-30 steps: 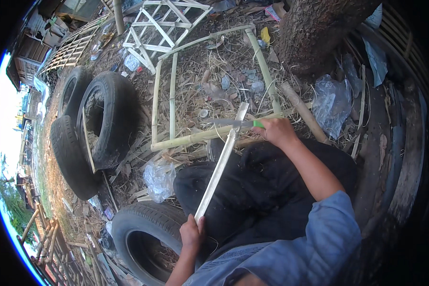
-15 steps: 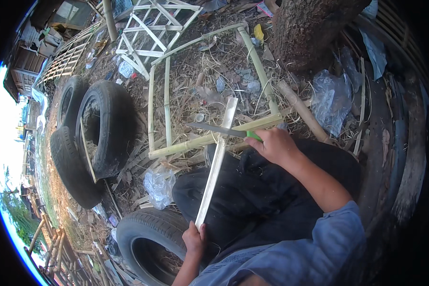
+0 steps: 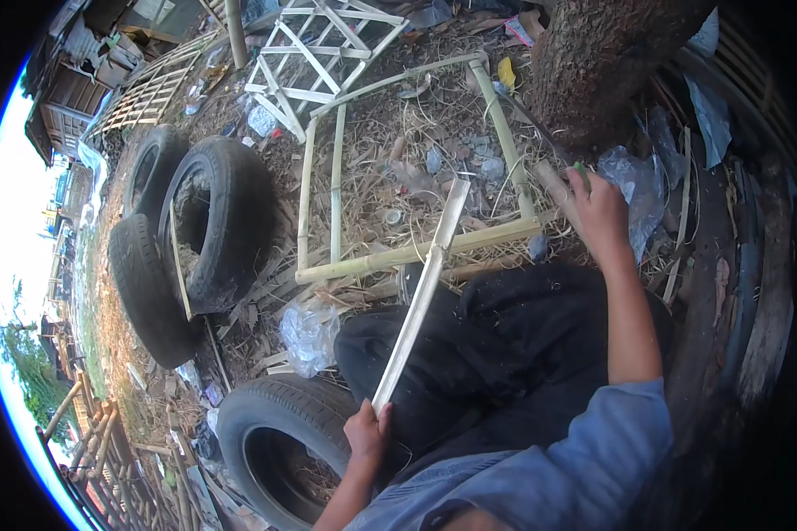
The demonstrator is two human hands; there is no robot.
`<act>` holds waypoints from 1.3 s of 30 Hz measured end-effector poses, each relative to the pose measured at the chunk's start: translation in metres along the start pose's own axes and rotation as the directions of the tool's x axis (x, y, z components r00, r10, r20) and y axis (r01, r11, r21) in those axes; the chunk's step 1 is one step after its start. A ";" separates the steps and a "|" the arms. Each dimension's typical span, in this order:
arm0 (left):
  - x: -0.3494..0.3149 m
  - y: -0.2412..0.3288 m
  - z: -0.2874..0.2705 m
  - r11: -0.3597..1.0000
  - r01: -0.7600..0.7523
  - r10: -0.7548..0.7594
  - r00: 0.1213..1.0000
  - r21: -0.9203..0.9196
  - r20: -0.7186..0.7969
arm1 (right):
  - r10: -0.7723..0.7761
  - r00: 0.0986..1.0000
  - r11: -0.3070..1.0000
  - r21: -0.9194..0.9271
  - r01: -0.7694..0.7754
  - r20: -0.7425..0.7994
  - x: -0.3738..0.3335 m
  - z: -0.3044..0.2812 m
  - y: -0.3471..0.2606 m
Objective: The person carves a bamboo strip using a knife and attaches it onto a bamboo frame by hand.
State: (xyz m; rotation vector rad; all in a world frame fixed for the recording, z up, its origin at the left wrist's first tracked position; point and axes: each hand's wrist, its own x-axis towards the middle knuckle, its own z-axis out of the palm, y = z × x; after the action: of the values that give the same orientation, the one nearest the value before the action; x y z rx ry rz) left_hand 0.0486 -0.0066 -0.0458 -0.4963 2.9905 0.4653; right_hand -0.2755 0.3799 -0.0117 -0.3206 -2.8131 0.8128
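My left hand is closed round the lower end of a split bamboo strip. The strip slants up and away over my dark-trousered legs, and its pale inner face shows. Its far part crosses the near bar of a rectangular bamboo frame on the ground. Off to the right, my right hand grips a knife by its green handle. The blade points up and to the left, apart from the strip, near the foot of the tree trunk.
A lattice of bamboo strips lies beyond the frame. Several old tyres stand at the left, one close to my left arm. A tree trunk rises at the far right. Clear plastic bags and dry leaves litter the ground.
My right hand has swung the knife away from the bamboo strip, up and to the right. My left hand still holds the strip. The whole view has shifted slightly.
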 end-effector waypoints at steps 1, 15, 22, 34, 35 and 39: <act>0.003 0.002 -0.009 0.997 0.034 -0.031 0.998 -0.076 0.047 | -0.056 0.997 0.996 0.076 0.052 0.049 -0.013 -0.013 -0.020; 0.013 0.023 -0.023 0.988 0.072 -0.059 0.994 -0.136 0.095 | -0.573 0.736 0.814 0.146 0.563 0.360 -0.049 0.059 -0.030; 0.020 0.034 -0.028 0.986 0.087 -0.065 0.986 -0.140 0.154 | -0.210 0.953 0.962 -0.130 0.242 0.220 -0.007 0.078 0.017; 0.015 0.022 -0.022 0.973 0.106 -0.084 0.990 -0.204 0.114 | -0.401 0.885 0.903 0.266 0.337 0.237 -0.068 0.004 -0.047; 0.011 0.018 -0.018 0.973 0.090 -0.072 0.993 -0.214 0.091 | -0.433 0.850 0.895 0.258 0.365 0.299 -0.069 0.010 -0.053; 0.013 0.028 -0.014 0.993 0.055 -0.050 0.998 -0.104 0.050 | -0.286 0.914 0.958 0.087 0.272 0.289 -0.029 0.042 -0.013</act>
State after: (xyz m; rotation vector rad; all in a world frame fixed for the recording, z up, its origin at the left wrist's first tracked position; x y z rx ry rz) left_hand 0.0266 0.0100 -0.0267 -0.5621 2.9116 0.6239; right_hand -0.2603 0.3412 -0.0431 0.2306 -3.0072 0.9223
